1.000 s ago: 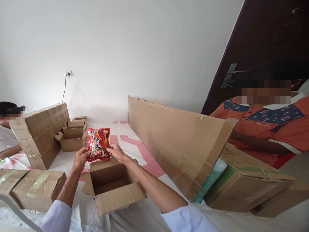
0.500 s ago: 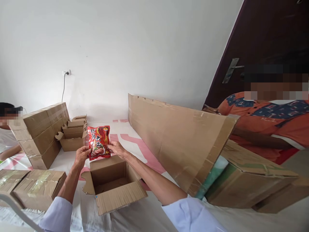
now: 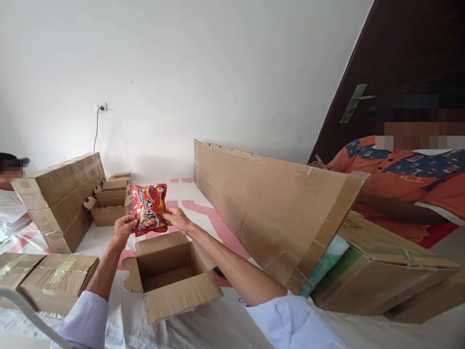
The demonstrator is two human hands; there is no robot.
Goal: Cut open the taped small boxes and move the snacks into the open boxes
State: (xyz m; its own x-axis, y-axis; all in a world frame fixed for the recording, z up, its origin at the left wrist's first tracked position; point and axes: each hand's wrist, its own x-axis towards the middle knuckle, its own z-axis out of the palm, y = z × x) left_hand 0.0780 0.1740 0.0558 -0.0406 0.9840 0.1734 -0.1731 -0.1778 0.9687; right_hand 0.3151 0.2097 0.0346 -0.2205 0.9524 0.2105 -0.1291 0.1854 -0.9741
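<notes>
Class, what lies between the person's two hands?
The head view shows a red packet there, held between the left hand and the right hand.

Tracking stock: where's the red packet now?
Left of centre in the head view, held between left hand and right hand, the red packet appears above the nearest open box.

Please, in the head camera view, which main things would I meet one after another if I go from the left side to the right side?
Stack of closed cartons, left hand, red packet, right hand, large cardboard panel, orange shirt of a co-worker.
</notes>
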